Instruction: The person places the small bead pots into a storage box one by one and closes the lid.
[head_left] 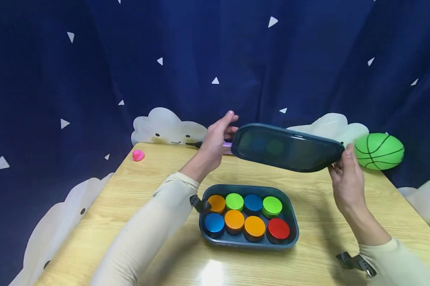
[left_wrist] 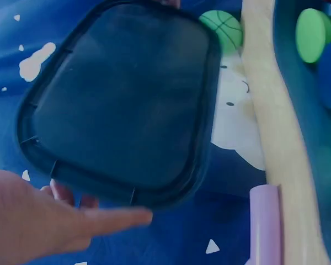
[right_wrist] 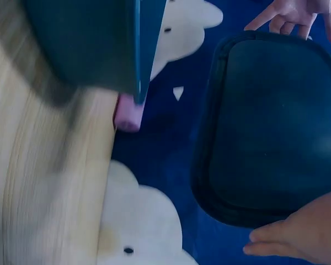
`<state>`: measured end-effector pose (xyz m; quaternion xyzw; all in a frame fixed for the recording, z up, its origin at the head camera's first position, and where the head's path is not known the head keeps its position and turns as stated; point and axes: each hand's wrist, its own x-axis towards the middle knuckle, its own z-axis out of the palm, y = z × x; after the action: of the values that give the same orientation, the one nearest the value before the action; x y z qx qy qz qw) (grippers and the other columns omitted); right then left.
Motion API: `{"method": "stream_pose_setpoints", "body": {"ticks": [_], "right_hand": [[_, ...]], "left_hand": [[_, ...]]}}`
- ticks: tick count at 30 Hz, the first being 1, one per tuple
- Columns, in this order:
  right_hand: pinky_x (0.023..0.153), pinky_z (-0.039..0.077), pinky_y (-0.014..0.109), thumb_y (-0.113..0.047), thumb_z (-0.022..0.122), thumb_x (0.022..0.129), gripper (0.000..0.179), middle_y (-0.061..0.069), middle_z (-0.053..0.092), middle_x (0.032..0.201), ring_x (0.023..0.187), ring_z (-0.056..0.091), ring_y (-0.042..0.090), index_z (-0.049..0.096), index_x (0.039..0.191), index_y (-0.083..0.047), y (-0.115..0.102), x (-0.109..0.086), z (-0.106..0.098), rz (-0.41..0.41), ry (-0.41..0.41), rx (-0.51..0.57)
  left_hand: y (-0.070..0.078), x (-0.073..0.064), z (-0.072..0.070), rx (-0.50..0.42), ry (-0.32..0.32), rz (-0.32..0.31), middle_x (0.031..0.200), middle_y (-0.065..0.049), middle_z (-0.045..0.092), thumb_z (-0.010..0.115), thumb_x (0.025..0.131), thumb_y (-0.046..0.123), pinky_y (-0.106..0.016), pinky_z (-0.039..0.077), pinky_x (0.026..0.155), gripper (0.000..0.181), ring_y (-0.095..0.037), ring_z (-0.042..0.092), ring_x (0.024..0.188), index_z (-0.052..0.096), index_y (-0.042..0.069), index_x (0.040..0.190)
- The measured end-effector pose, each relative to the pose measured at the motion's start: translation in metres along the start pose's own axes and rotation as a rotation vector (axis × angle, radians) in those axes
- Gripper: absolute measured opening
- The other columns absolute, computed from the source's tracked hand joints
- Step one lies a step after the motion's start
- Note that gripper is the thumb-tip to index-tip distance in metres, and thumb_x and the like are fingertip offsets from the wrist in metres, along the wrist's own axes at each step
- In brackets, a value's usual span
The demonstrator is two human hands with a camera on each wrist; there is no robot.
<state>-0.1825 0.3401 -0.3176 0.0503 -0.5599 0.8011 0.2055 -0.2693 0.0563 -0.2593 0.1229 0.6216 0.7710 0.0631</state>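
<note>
A dark blue lid with a see-through middle is held tilted above the table, beyond a matching open box. My right hand grips the lid's right end between thumb and fingers. At the other end is my left hand, its fingers spread and mostly straight beside the rim; whether it touches cannot be made out. In the left wrist view, fingers partly pass behind the lid. Inside the box stand several short round blocks in two rows: orange, green, blue and a red one.
On the table, a pink rubber duck sits at the far left corner and a green ball at the far right. A purple cylindrical thing lies at the back edge, before a blue curtain.
</note>
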Motion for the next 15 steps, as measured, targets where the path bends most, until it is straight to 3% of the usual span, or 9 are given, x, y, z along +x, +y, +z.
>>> {"method": "stream_pose_setpoints", "body": {"ticks": [5, 7, 11, 15], "right_hand": [[0.126, 0.003, 0.025, -0.037, 0.029, 0.111, 0.068, 0.018, -0.006, 0.169, 0.158, 0.002, 0.019, -0.011, 0.161, -0.012, 0.01, -0.005, 0.017, 0.056, -0.043, 0.074], [0.126, 0.006, 0.024, -0.038, 0.029, 0.111, 0.069, 0.018, -0.003, 0.169, 0.158, 0.005, 0.02, -0.009, 0.162, -0.011, 0.013, -0.009, 0.021, 0.083, -0.057, 0.004], [0.12, 0.018, 0.012, -0.041, 0.03, 0.11, 0.067, 0.018, 0.011, 0.168, 0.156, 0.017, 0.024, 0.002, 0.163, -0.011, 0.019, -0.021, 0.026, 0.079, -0.1, -0.378], [0.108, 0.018, -0.003, -0.036, 0.031, 0.111, 0.061, 0.016, 0.019, 0.166, 0.155, 0.019, 0.029, 0.008, 0.162, -0.012, 0.028, -0.034, 0.025, 0.002, -0.182, -0.75]], "left_hand": [[-0.014, -0.026, -0.014, 0.103, 0.047, 0.11, 0.11, -0.007, 0.064, 0.046, 0.107, 0.034, -0.043, 0.041, 0.106, 0.043, -0.021, 0.058, 0.108, 0.062, 0.002, 0.131], [-0.02, -0.035, -0.018, 0.176, 0.051, 0.145, 0.122, -0.012, 0.065, 0.048, 0.107, 0.03, -0.044, 0.038, 0.113, 0.04, -0.024, 0.058, 0.119, 0.062, 0.003, 0.132], [-0.031, -0.054, -0.026, 0.371, 0.014, 0.188, 0.136, -0.014, 0.059, 0.05, 0.106, 0.03, -0.048, 0.041, 0.113, 0.039, -0.029, 0.053, 0.125, 0.06, 0.006, 0.136], [-0.042, -0.071, -0.034, 0.588, -0.033, 0.211, 0.14, -0.01, 0.054, 0.053, 0.105, 0.034, -0.052, 0.038, 0.114, 0.041, -0.028, 0.045, 0.131, 0.058, 0.012, 0.139]]}}
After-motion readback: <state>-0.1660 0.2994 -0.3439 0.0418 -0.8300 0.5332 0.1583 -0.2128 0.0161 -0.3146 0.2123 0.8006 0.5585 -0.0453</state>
